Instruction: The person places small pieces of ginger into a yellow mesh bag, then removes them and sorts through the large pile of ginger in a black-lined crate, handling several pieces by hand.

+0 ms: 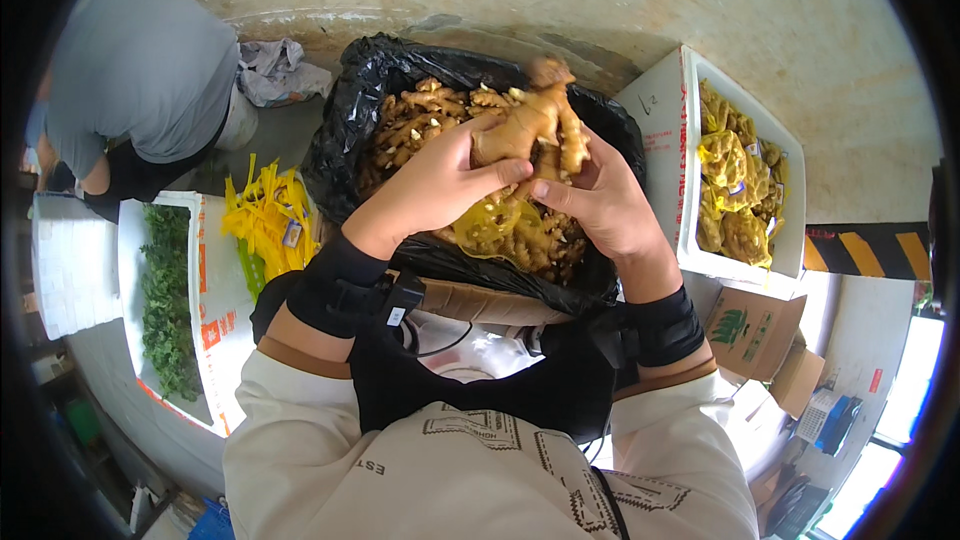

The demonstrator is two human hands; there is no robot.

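Both my left hand [457,172] and my right hand [600,199] grip a large branching piece of ginger root [517,131], one at each side, with the thumbs nearly meeting below it. Beneath them stands a box lined with a black plastic bag [375,60], holding a heap of ginger [420,116]. A yellow mesh bag [495,229] hangs or lies just below my thumbs, over the heap; whether a hand also holds it is hidden.
A white foam box [690,165] of ginger in yellow nets [739,172] stands at right. Yellow mesh bags [274,217] lie at left, beside a foam box of leafy greens [169,300]. A person in grey [142,75] bends at upper left. An open cardboard box [754,330] lies lower right.
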